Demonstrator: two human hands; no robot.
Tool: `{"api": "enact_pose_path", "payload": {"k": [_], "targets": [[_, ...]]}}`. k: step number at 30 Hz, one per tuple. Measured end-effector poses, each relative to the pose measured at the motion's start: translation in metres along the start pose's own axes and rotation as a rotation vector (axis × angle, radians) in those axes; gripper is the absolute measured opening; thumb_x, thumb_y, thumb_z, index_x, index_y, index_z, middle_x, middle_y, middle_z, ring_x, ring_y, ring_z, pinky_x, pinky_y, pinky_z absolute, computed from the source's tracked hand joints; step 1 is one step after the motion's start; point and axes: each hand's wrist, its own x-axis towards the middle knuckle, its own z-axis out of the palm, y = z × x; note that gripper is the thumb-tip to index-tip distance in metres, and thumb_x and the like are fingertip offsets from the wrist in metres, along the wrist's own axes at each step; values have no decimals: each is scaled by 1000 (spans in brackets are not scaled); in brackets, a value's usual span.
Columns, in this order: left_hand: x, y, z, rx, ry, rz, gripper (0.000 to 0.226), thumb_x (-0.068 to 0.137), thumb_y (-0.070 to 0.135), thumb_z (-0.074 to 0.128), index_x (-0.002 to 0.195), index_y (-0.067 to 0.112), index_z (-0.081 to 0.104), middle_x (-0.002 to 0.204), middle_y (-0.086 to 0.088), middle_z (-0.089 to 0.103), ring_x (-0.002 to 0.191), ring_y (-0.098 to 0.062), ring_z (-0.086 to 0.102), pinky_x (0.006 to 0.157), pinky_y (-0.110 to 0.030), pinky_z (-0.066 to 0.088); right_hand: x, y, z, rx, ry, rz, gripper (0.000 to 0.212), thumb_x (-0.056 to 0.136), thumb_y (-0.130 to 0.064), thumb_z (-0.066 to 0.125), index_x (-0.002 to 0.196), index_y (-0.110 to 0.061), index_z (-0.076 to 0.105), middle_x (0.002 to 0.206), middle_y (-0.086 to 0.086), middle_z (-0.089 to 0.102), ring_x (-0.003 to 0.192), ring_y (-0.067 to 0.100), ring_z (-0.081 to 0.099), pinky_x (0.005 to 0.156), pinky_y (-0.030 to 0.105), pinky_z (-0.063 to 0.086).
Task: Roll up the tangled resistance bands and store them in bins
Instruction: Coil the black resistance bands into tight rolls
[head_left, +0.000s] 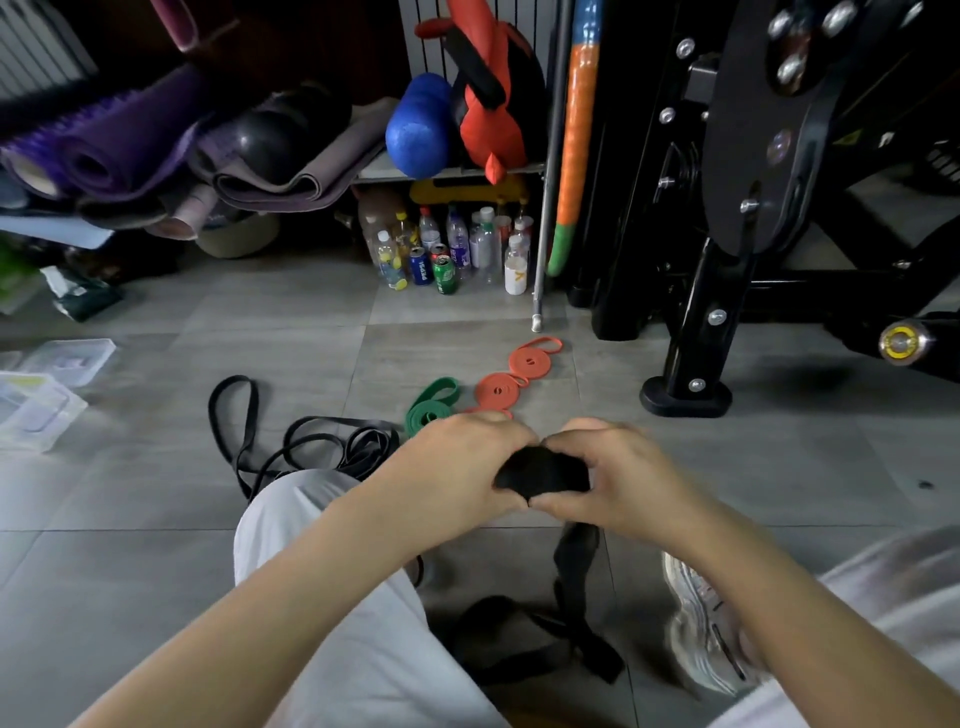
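Note:
A wide black resistance band (543, 474) is partly rolled into a coil that my left hand (457, 467) and my right hand (613, 473) grip together from both sides. Its loose tail (576, 587) hangs down to the floor between my legs. On the tiles beyond my hands lie a rolled green band (428, 408) and two rolled orange bands (497, 393) (530, 361). A tangle of thin black bands (311, 441) lies to the left, by my knee. Clear plastic bins (47, 384) stand at the far left.
A black gym machine frame (727, 234) with a foot (685, 400) stands at the right. Bottles and cans (452, 249) are grouped under a shelf holding yoga mats (130, 140) and a blue roller (418, 124). A metal pole (545, 208) leans there. My shoe (701, 623) is lower right.

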Motion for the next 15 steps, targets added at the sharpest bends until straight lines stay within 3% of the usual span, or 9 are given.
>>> {"api": "enact_pose_path", "payload": {"k": [3, 5, 9, 12, 15], "targets": [[3, -2, -5, -59, 49, -24, 43, 76, 35, 70, 116, 22, 60, 104, 2, 60, 99, -15, 55, 84, -26, 41, 2, -4, -8, 0, -8, 23, 37, 67, -28, 80, 101, -24, 67, 83, -18, 56, 80, -2, 55, 76, 13, 43], [1, -5, -8, -226, 89, -35, 44, 69, 36, 69, 109, 21, 65, 100, 2, 63, 95, -14, 59, 84, -30, 48, -2, -3, -12, 191, 3, 111, 47, 65, -30, 83, 105, -38, 59, 95, -13, 62, 90, 4, 60, 85, 24, 49], [-6, -8, -12, -650, 161, -112, 29, 66, 22, 74, 94, 22, 67, 91, 7, 68, 91, -6, 64, 85, -33, 55, -14, 5, -5, 447, 12, 168, 51, 54, -56, 78, 102, -43, 64, 102, -13, 68, 96, 5, 62, 86, 22, 47], [-8, -5, -5, -1038, 265, -196, 32, 69, 1, 77, 95, 16, 67, 93, 0, 71, 90, -11, 67, 87, -31, 54, -16, 2, 4, 780, 115, 149, 58, 54, -44, 84, 105, -25, 66, 101, -14, 72, 98, 5, 66, 85, 16, 48], [-9, -5, 11, -1459, 341, -237, 36, 62, 9, 77, 97, 15, 70, 95, -5, 72, 89, -17, 67, 79, -27, 55, -8, -7, 7, 896, 173, 137, 57, 50, -36, 85, 102, -25, 67, 94, -9, 73, 91, 6, 67, 78, 16, 50]]}}
